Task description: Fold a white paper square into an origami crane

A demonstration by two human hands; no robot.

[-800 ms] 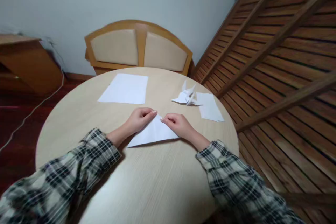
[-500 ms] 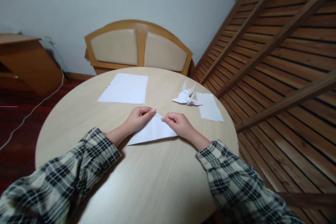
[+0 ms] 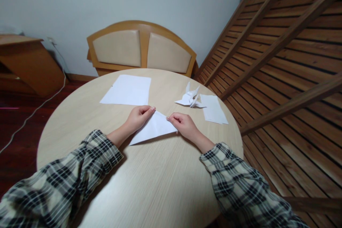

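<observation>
A white sheet of paper (image 3: pixel 153 128), folded into a triangle, is between my hands over the table. My left hand (image 3: pixel 139 117) pinches its upper left edge near the top corner, thumb on top. With thumb and curled fingers, my right hand (image 3: pixel 184 125) grips its right edge. The paper's long side faces me, its near edge slightly off the tabletop and casting a shadow. Beyond my right hand stands a folded white paper crane (image 3: pixel 190 98). The fingers under the sheet are hidden.
White sheets of paper (image 3: pixel 128 91) lie at the back left of the round wooden table (image 3: pixel 155 188). Smaller white paper pieces (image 3: pixel 213 109) lie at the right, beside the crane. A padded wooden headboard (image 3: pixel 117 46) stands behind, and a slatted wooden panel (image 3: pixel 288 60) leans at the right.
My hands have moved slightly apart, the left one up and left. The folded paper has turned a little, its right side rising. Both hands keep their hold.
</observation>
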